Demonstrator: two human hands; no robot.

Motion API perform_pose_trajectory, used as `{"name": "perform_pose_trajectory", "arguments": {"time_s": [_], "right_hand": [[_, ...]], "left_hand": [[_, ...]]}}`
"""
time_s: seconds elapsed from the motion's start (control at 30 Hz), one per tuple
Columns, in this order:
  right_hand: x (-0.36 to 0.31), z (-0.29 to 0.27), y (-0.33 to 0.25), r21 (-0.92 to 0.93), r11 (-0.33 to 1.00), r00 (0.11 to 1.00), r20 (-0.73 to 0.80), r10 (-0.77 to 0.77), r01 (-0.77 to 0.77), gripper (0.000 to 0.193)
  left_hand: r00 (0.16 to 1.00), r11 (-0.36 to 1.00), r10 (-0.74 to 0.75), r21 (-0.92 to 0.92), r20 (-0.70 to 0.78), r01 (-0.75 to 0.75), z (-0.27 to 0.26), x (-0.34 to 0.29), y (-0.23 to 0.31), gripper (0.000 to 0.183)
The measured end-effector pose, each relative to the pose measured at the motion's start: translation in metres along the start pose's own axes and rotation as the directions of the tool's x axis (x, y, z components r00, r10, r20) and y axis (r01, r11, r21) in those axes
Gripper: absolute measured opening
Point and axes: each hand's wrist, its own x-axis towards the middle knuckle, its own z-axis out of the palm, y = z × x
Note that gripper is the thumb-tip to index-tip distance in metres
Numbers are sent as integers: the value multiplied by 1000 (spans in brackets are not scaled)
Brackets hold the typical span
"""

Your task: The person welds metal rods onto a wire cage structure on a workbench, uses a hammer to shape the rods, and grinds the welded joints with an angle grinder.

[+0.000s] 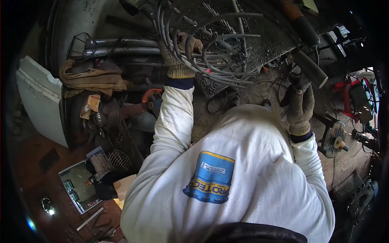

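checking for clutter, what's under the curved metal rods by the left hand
Under the curved metal rods, parts of a dark, grit-strewn surface show. Whatever lies directly beneath the rods or the left gloved hand is covered and cannot be seen.

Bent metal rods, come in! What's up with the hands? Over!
Left hand wrapped around bent rods. Right hand apart from them, grip unclear. Grey cylinder close by right hand.

The scene is viewed from the person's head by the left of two fisheye cameras, faced steeply downward. The lower middle is filled at close range by the white-shirted torso (263, 174); farther off, the left hand (174, 62) is shown above left of centre and the right hand (300, 107) toward the right. The wide picture is bounded by a dark, curved rim.
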Motion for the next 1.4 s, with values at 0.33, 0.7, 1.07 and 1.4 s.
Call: {"name": "perform_pose_trajectory", "arguments": {"time_s": [0.33,0.7,1.07,1.4], "right_hand": [[3,0,3,-31,997,998,-9,67,-67,45],[11,4,5,-39,984,985,10,173,-172,39],[38,-2,5,-528,827,977,-22,214,-193,27],[115,-8,-10,-927,266,939,310,150,263,34]], "left_hand": [[999,995,-39,-93,-12,38,-9,-1,0,36],[966,991,-125,-70,-227,112,-2,-9,30,41],[775,937,98,319,-625,139,19,-20,39,47],[809,816,153,534,-568,221,-1,-25,47,45]]}}
